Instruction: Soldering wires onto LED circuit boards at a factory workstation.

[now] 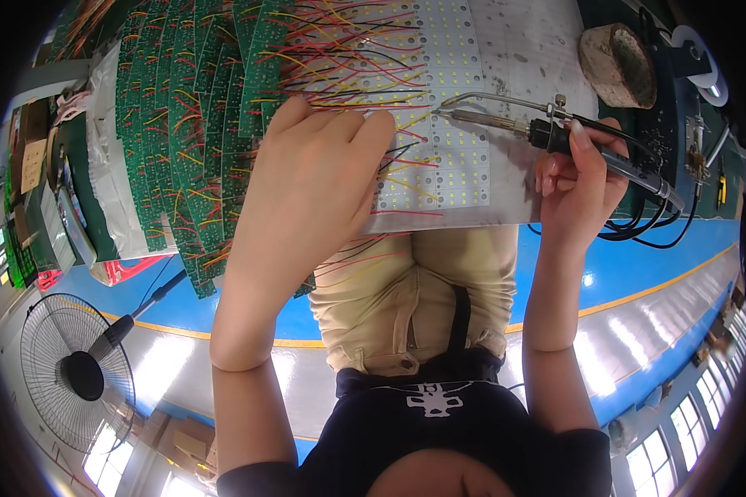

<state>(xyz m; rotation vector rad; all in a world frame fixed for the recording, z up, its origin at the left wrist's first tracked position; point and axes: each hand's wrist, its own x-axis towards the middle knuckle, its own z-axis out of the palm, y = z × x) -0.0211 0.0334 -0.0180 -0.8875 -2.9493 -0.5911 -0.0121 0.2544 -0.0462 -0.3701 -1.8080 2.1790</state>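
Black-handled, the soldering iron [555, 137] sits gripped in the right hand [584, 178], fingers wrapped round it, its tip over the white LED panel [460, 157]; contact is unclear. The left hand [319, 170] is curled, back upward, hiding its fingertips, so any pinch cannot be told. It blocks some red, yellow and black wires [348, 70] between the panel and overlapping green circuit boards [174, 141]. Beyond the iron stands a rough round pot [617, 66].
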